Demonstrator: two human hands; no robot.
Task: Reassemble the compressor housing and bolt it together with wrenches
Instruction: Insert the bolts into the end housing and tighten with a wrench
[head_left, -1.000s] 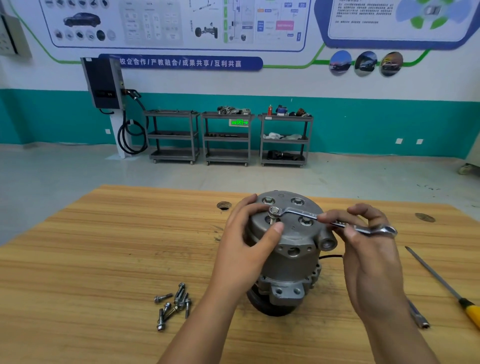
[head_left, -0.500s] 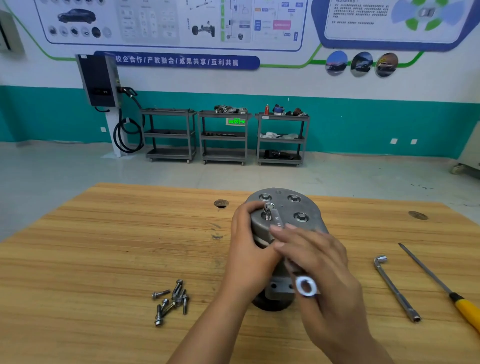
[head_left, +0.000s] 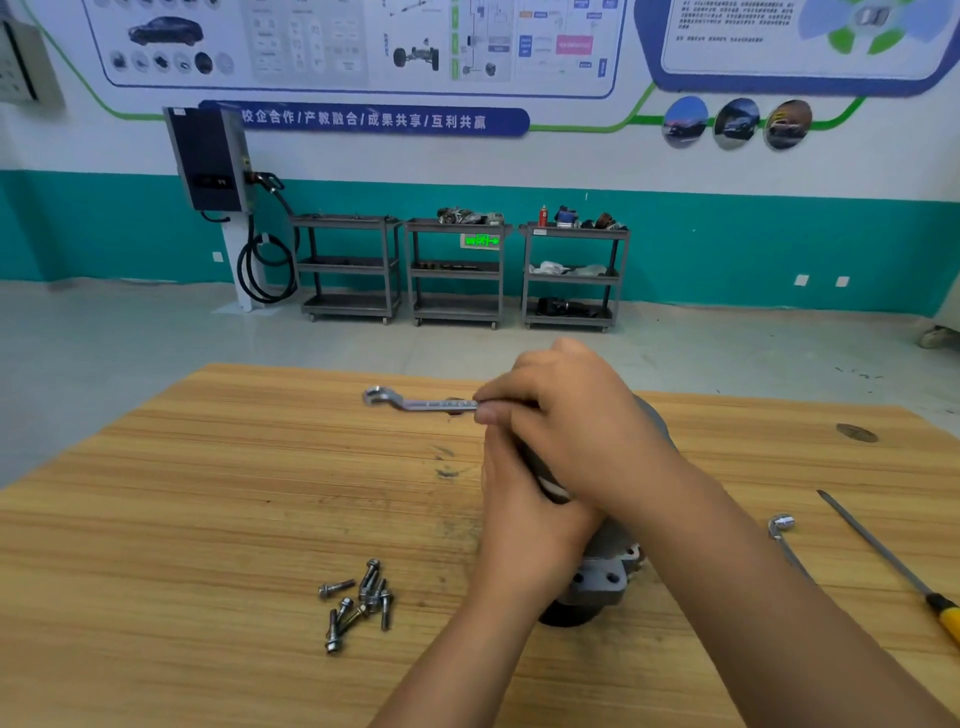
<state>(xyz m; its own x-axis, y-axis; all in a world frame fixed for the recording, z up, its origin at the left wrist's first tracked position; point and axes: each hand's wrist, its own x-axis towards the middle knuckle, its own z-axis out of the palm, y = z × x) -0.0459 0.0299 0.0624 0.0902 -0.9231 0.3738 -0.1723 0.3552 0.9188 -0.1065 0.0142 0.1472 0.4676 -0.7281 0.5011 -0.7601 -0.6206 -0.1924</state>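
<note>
Shiny metal wrench (head_left: 415, 402), dull grey metal bolts (head_left: 358, 603), matt grained wooden table (head_left: 208, 519).

Compressor housing (head_left: 602, 582) mostly hidden, screwdriver (head_left: 883, 553) handle cut by right edge

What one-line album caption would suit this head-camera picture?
Right hand grips a wrench at the compressor held by the left hand, loose bolts lying nearby.

White characters are read on a blue banner (head_left: 363, 120) across the wall: "校企合作/产教融合/成果共享/互利共赢". A lit green sign (head_left: 482, 240) is seen behind the middle cart, its marks too small to read. The print on the posters (head_left: 358, 41) cannot be read.
</note>
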